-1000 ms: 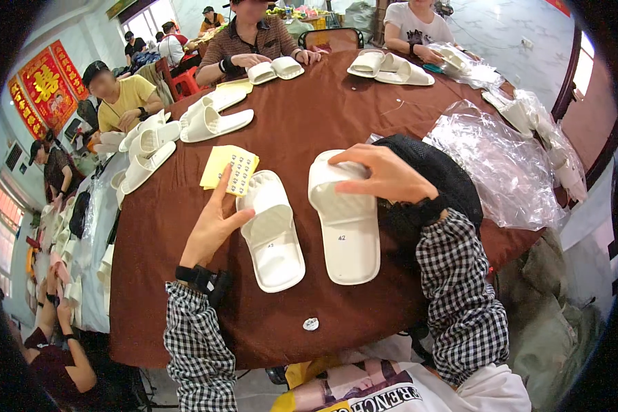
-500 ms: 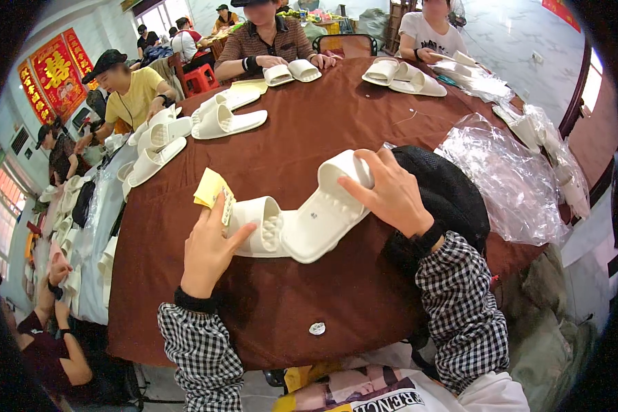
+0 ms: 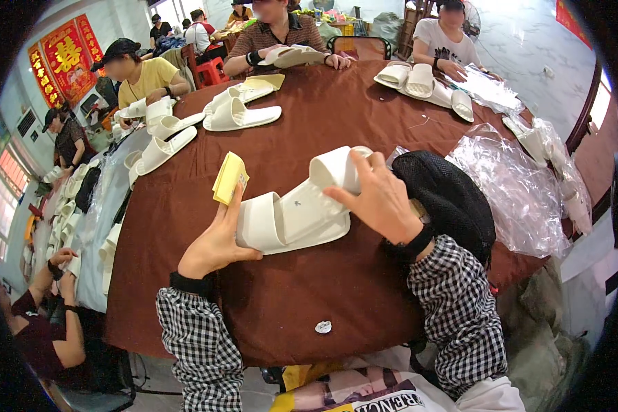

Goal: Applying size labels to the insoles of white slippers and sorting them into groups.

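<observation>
My left hand [image 3: 213, 240] grips the strap end of a white slipper [image 3: 259, 221], thumb below at its near side. A small stack of yellow paper slips [image 3: 228, 177] sticks up from between its fingers. My right hand [image 3: 381, 196] is closed on the strap end of a second white slipper [image 3: 331, 169], thumb at the strap opening. That slipper's heel lies over the first one's sole and reaches its strap; the toes point opposite ways. Whether the heel goes under the strap cannot be made out.
A black mesh bag [image 3: 446, 199] rests by my right forearm, beside clear plastic bags [image 3: 508, 185]. More white slippers [image 3: 240, 117] lie on the brown-covered table [image 3: 275, 302]. A small round white sticker [image 3: 323, 327] is near its front edge. Several co-workers sit around.
My right hand has moved the second slipper left, laying it over the first. My left hand has turned, with its thumb lower. Across the table, a co-worker has lifted the slippers in front of them.
</observation>
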Motion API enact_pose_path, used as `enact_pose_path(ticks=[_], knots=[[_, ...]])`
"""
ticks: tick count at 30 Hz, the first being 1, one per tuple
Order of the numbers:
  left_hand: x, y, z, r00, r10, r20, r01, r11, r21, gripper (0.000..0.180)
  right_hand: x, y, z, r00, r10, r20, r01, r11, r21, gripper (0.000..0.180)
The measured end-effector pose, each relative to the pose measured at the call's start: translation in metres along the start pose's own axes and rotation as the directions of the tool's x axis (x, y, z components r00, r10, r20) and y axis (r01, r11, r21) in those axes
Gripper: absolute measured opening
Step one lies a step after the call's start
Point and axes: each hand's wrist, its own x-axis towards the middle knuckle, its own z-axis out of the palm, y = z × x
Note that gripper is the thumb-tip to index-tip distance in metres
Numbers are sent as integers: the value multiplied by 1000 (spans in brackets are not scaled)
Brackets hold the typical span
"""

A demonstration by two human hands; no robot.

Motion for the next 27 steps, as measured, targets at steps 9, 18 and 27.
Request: enact_pose_path(ticks=[9,18,27], knots=[[-2,9,-2,988,-149,-26,150,948,281,136,-9,-7,-10,973,-121,197,50,941,334,61],[6,-1,3,1000,-12,-29,17,983,184,130,-14,-18,4,941,-224,253,106,907,408,57],[12,7,7,997,61,-44,-50,974,220,129,-9,17,-1,823,-322,469,94,890,446,95]])
